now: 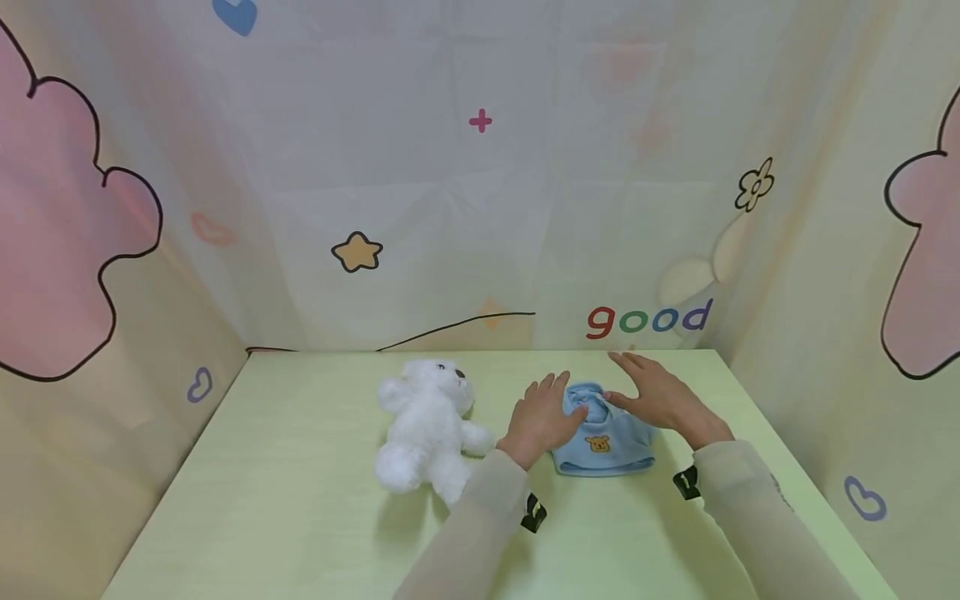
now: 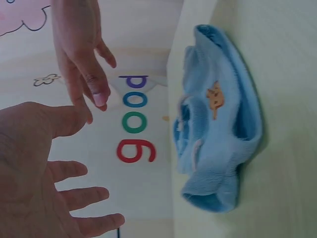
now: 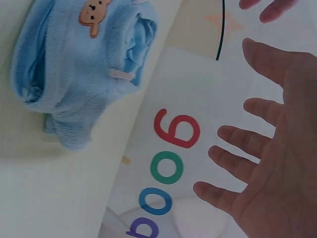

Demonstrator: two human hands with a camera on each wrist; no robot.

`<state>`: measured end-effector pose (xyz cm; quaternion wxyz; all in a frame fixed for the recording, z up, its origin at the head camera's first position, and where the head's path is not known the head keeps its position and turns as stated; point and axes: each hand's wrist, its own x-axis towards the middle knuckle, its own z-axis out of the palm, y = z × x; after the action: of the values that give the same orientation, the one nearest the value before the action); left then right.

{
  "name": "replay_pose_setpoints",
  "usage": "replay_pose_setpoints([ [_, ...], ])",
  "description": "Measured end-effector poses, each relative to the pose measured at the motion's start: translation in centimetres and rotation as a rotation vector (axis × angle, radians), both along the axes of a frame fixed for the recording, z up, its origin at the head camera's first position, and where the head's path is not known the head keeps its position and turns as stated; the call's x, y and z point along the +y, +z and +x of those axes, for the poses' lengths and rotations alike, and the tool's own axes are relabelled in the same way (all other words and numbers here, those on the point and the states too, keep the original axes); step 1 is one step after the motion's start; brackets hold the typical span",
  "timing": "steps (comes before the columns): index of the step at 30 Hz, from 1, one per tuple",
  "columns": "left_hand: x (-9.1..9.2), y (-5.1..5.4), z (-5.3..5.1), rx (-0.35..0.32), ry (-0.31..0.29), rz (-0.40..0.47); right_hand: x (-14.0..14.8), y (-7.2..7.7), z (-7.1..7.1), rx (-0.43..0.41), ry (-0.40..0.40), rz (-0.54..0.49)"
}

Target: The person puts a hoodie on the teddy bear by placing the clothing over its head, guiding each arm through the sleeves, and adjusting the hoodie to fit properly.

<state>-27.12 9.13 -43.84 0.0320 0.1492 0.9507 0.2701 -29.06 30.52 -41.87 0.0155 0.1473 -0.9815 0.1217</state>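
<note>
A small light blue hoodie with a brown bear patch lies on the table, its hem toward the person and its hood toward the back. Above its left side hovers my left hand, fingers spread and holding nothing. My right hand hangs over its right side, also with extended fingers and nothing in them. Both wrist views show a gap between the hands and the hoodie. To the left, a white plush bear lies on its back, its head toward the back; my left sleeve hides part of one leg.
The pale green table runs back to a printed curtain with the word "good". Curtains also hang along the left and right sides of the table.
</note>
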Motion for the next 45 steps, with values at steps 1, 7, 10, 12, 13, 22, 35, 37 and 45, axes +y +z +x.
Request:
replay_pose_setpoints([
  [1, 0.2, -0.3, -0.1, 0.001, 0.005, -0.004, 0.1, -0.2, -0.1, -0.005, -0.002, -0.004],
  [7, 0.8, -1.6, -0.6, 0.004, 0.029, 0.002, 0.6, -1.6, -0.4, -0.037, -0.014, 0.006],
  [10, 1.0, -2.3, -0.8, 0.019, 0.037, 0.010, 0.8, -2.4, -0.6, -0.060, -0.023, 0.001],
  [12, 1.1, -3.0, -0.9, 0.035, 0.041, 0.003, 0.9, -2.9, -0.7, -0.087, -0.038, -0.006],
  [13, 1.1, -3.3, -0.9, 0.041, 0.043, -0.001, 1.0, -3.1, -0.7, -0.097, -0.042, -0.009],
  [22, 1.1, -5.3, -0.9, 0.032, 0.038, -0.028, 1.6, -4.9, -0.7, -0.163, -0.050, -0.031],
  [35, 1.4, -6.9, -1.3, 0.092, 0.044, -0.078, 1.5, -6.9, -1.0, -0.229, -0.077, -0.052],
  [37, 1.4, -7.1, -1.3, 0.118, 0.048, -0.092, 1.5, -7.2, -1.1, -0.224, -0.077, -0.049],
  [45, 1.4, -7.8, -1.3, 0.172, 0.062, -0.108, 1.5, -7.9, -0.9, -0.149, -0.055, -0.046],
])
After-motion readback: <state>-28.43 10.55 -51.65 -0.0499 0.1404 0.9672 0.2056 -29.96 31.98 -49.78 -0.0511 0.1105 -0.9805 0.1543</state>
